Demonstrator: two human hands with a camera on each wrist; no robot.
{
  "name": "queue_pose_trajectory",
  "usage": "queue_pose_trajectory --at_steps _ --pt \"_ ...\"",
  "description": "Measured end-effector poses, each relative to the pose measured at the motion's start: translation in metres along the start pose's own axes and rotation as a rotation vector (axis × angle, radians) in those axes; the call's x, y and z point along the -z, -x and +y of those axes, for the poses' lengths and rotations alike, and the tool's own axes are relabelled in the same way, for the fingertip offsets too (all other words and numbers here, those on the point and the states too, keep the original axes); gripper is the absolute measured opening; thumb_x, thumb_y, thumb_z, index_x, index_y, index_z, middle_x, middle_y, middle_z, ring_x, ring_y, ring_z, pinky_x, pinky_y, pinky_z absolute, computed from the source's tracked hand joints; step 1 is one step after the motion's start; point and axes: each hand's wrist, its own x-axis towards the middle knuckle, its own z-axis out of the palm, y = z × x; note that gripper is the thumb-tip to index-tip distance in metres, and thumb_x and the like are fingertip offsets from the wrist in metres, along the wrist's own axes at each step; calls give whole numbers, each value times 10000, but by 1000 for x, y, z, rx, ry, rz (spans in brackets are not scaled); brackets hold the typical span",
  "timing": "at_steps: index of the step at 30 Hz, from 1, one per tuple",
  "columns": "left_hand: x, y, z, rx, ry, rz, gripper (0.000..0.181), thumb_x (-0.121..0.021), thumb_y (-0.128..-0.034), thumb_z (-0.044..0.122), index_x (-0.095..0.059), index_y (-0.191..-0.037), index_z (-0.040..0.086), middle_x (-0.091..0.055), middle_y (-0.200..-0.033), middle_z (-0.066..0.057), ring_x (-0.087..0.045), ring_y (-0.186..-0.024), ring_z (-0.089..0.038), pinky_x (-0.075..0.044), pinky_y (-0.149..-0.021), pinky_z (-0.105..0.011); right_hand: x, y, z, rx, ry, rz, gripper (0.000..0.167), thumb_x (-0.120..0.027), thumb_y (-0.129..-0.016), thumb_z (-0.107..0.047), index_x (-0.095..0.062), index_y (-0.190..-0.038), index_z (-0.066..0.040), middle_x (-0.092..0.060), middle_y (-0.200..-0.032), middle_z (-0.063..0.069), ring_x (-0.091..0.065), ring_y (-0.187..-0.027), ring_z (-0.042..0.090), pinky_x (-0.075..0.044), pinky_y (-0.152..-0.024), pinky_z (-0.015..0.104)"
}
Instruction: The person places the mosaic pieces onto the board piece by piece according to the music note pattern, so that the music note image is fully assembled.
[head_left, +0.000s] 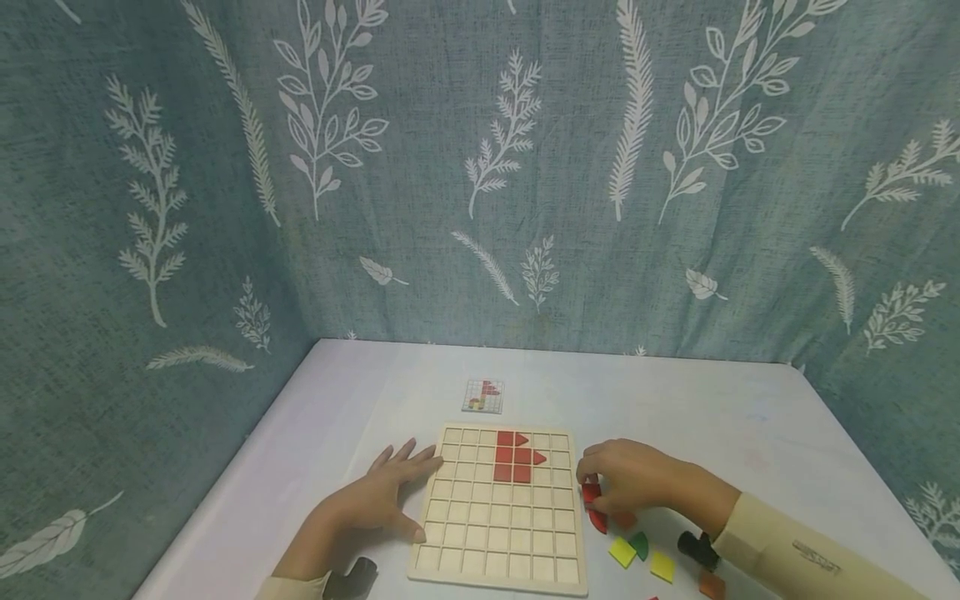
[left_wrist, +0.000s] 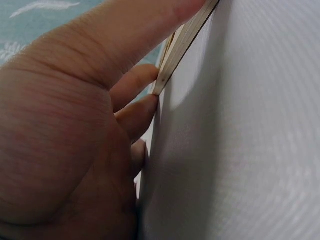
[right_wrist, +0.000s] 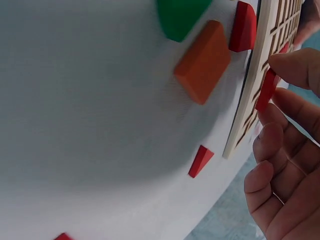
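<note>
A wooden grid board [head_left: 498, 537] lies on the white table, with several red square and triangular tiles [head_left: 513, 455] set in its upper middle cells. My left hand [head_left: 378, 496] rests along the board's left edge, fingers spread; in the left wrist view its thumb [left_wrist: 125, 35] lies against the wooden rim. Beside the right edge, my right hand [head_left: 630, 475] pinches a red tile [right_wrist: 268, 90] between thumb and forefinger. The held tile looks square in the head view. A red curved-edged piece [head_left: 597, 521] lies just below that hand.
Behind the board lies a small pattern card [head_left: 483, 396]. Loose yellow tiles [head_left: 662, 567], a green piece [head_left: 639, 546] and orange pieces [head_left: 712, 585] lie at the front right. A small red piece [right_wrist: 201, 161] lies near the board's corner. Patterned curtains [head_left: 480, 250] enclose the table.
</note>
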Motion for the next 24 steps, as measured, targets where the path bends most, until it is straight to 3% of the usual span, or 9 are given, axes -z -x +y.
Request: queue_pose_trajectory --at_steps 9,24 --pt "-2 0 -3 3 -16 0 1141 -790 -542 653 -388 -1507 197 -240 -1589 -18 -15 -1473 -319 65 -1148 -544 1 -17 -5 100 35 33 200 -780 -766 -260 -725 -952 -212 -571 -837 -205 -514 -751 16 -518 -751 315" --pt "-2 -1 -5 -13 2 -2 1129 -801 -555 638 -384 -1510 202 -239 -1590 -11 -5 -1473 -321 79 -1143 -545 -3 -44 -16 107 87 6 154 -786 -775 -265 -692 -895 -243 -527 -751 -185 -474 -679 36 -476 -659 252"
